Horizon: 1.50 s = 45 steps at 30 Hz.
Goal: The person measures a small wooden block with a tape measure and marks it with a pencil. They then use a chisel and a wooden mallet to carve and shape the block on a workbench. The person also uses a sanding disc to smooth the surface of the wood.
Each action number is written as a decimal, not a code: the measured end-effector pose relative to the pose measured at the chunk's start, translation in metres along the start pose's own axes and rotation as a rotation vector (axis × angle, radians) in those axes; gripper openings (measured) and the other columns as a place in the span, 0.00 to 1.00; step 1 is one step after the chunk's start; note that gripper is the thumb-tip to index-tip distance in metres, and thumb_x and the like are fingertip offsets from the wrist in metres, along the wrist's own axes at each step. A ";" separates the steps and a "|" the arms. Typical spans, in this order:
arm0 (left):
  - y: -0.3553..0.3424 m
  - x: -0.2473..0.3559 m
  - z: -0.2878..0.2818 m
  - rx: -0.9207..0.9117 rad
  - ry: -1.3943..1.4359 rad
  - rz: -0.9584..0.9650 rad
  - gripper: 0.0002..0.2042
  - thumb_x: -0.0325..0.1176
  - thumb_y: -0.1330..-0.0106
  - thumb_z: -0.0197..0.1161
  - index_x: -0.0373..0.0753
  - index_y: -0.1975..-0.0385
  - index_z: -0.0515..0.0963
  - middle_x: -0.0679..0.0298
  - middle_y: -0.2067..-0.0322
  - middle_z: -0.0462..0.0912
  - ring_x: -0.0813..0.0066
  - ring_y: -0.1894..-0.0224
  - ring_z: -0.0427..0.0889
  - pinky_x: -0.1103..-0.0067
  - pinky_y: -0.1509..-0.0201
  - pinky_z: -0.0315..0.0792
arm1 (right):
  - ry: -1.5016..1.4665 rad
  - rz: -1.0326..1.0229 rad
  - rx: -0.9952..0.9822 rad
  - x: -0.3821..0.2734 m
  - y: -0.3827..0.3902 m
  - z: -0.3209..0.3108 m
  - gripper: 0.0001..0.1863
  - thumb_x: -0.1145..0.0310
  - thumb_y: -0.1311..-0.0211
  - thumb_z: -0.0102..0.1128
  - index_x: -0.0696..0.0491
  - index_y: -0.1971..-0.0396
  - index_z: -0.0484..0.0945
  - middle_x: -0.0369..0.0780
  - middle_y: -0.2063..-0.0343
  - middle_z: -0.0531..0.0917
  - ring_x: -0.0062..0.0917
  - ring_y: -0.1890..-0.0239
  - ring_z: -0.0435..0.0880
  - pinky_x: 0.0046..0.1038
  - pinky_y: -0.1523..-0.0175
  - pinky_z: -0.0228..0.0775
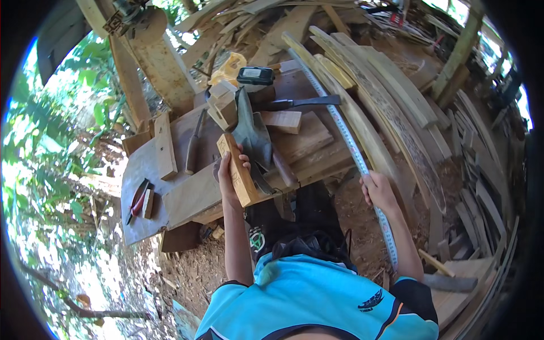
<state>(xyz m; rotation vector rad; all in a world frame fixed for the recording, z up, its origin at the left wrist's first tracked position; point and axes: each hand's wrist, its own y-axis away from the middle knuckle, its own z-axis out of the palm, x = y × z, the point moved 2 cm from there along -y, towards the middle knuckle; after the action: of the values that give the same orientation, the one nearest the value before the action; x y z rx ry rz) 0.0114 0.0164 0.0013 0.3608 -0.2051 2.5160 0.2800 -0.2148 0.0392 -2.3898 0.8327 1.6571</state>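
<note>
My left hand (pixel 228 170) is closed around a rectangular wooden block (pixel 238 177) with carved-looking marks on its face, held upright and tilted over the front of the workbench (pixel 195 195). On my right side, my right hand (pixel 378 191) pinches a long pale measuring tape (pixel 343 122). The tape runs from the far side of the bench, past the hand, down beside my forearm. Near the block lie a grey-green cloth (pixel 253 133) and a wooden handle (pixel 283 166). Behind them rests a dark-handled blade (pixel 297 103), partly hidden by the cloth.
A slim tool with a dark handle (pixel 195 144) and red-handled pliers (pixel 137 203) lie on the bench's left. A dark box (pixel 255 76) stands at the back. Long boards (pixel 385 107) lean along the right, with scrap wood (pixel 473 192) beyond. A post (pixel 460 54) rises far right.
</note>
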 end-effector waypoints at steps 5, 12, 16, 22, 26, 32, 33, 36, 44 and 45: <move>0.003 -0.005 0.006 0.077 0.027 0.124 0.18 0.33 0.37 0.52 0.34 0.51 0.61 0.60 0.59 0.69 0.77 0.66 0.72 0.81 0.65 0.74 | 0.030 0.020 0.090 -0.012 0.018 -0.004 0.14 0.66 0.36 0.39 0.59 0.76 0.68 0.35 0.91 0.68 0.16 0.92 0.69 0.20 0.87 0.60; -0.001 -0.008 0.002 0.058 0.070 0.139 0.18 0.33 0.35 0.48 0.36 0.48 0.59 0.59 0.57 0.68 0.75 0.63 0.71 0.80 0.61 0.72 | 0.488 -0.015 0.219 -0.013 0.016 -0.014 0.12 0.69 0.37 0.40 0.61 0.74 0.68 0.48 0.86 0.74 0.38 0.85 0.76 0.34 0.80 0.67; 0.003 -0.009 -0.001 0.081 0.125 0.132 0.18 0.34 0.35 0.48 0.35 0.48 0.59 0.59 0.57 0.68 0.74 0.63 0.71 0.80 0.61 0.72 | 0.816 -0.129 0.418 -0.014 0.009 -0.028 0.11 0.70 0.37 0.39 0.63 0.70 0.68 0.56 0.80 0.74 0.49 0.74 0.76 0.40 0.74 0.68; 0.000 -0.009 0.000 0.149 0.056 0.168 0.22 0.43 0.36 0.51 0.33 0.50 0.61 0.58 0.60 0.69 0.74 0.66 0.72 0.81 0.65 0.73 | 0.365 -0.079 0.404 -0.030 0.012 -0.045 0.09 0.71 0.36 0.37 0.60 0.64 0.67 0.46 0.83 0.75 0.31 0.80 0.78 0.31 0.77 0.68; -0.001 -0.008 -0.008 0.126 -0.090 0.214 0.25 0.53 0.35 0.42 0.35 0.52 0.63 0.60 0.60 0.71 0.73 0.65 0.72 0.78 0.63 0.73 | -0.262 -0.106 0.222 -0.044 0.035 -0.025 0.09 0.71 0.36 0.36 0.59 0.64 0.67 0.37 0.86 0.71 0.15 0.83 0.73 0.20 0.80 0.65; 0.000 -0.018 -0.007 0.241 -0.140 0.250 0.27 0.57 0.37 0.41 0.43 0.47 0.62 0.66 0.57 0.71 0.75 0.57 0.72 0.75 0.56 0.72 | -0.429 0.048 -0.121 -0.037 0.037 0.016 0.07 0.71 0.40 0.40 0.57 0.73 0.68 0.34 0.87 0.69 0.16 0.87 0.68 0.19 0.83 0.61; 0.001 -0.017 -0.012 0.186 -0.125 0.211 0.27 0.57 0.38 0.41 0.44 0.46 0.61 0.68 0.57 0.71 0.75 0.57 0.72 0.75 0.56 0.72 | -0.458 0.100 -0.182 -0.042 0.035 0.020 0.07 0.71 0.41 0.41 0.57 0.74 0.68 0.34 0.87 0.69 0.16 0.87 0.68 0.19 0.82 0.61; 0.002 -0.017 -0.013 0.113 -0.150 0.241 0.28 0.56 0.40 0.47 0.48 0.44 0.59 0.71 0.56 0.70 0.75 0.58 0.73 0.74 0.55 0.71 | 0.057 -0.092 -0.038 -0.066 0.032 0.039 0.13 0.67 0.41 0.44 0.58 0.81 0.66 0.39 0.90 0.68 0.22 0.88 0.69 0.27 0.82 0.59; 0.006 -0.014 -0.012 -0.015 0.056 0.292 0.23 0.47 0.38 0.51 0.48 0.44 0.59 0.67 0.49 0.68 0.65 0.48 0.69 0.65 0.45 0.64 | 0.808 -0.425 0.112 -0.094 0.019 0.052 0.21 0.57 0.41 0.50 0.58 0.86 0.66 0.48 0.87 0.71 0.45 0.80 0.73 0.41 0.76 0.59; 0.008 -0.014 -0.009 -0.003 0.052 0.280 0.23 0.48 0.38 0.50 0.47 0.45 0.60 0.64 0.49 0.68 0.64 0.47 0.67 0.63 0.44 0.62 | 0.817 -0.443 0.135 -0.097 0.017 0.051 0.22 0.57 0.41 0.49 0.58 0.87 0.66 0.48 0.87 0.71 0.45 0.80 0.73 0.41 0.76 0.59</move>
<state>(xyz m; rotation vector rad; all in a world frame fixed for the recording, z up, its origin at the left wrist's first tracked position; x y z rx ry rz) 0.0165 0.0047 -0.0124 0.2808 -0.2536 2.7964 0.2045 -0.1734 0.1095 -2.8579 0.3965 0.4311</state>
